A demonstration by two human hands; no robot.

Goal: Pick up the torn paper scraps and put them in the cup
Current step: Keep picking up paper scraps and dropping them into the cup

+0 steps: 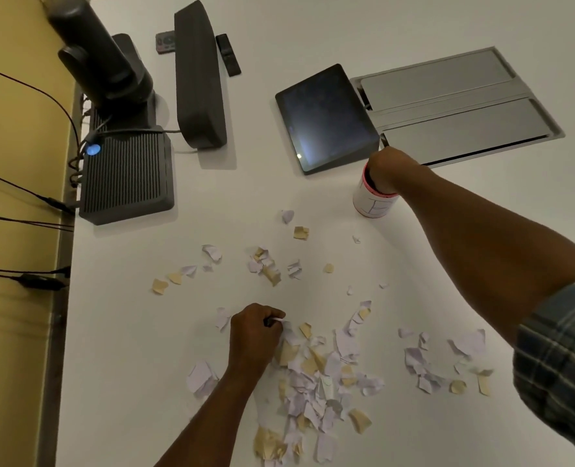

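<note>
The right hand (385, 170) reaches into the cup (372, 200). The left hand (254, 333) pinches paper scraps (313, 375) strewn across the desk (279, 197).

The worktop (313, 35) is plain white. The paper scraps (316, 372) are pale lilac-white mixed with tan-yellow. The cup (370, 202) is white with a red rim and thin dark lines on its side. The sleeve (562, 358) is blue-grey plaid. The wall (13, 136) is mustard yellow. The ribbed box (127, 176) is dark grey, with a blue light (93, 150)
</note>
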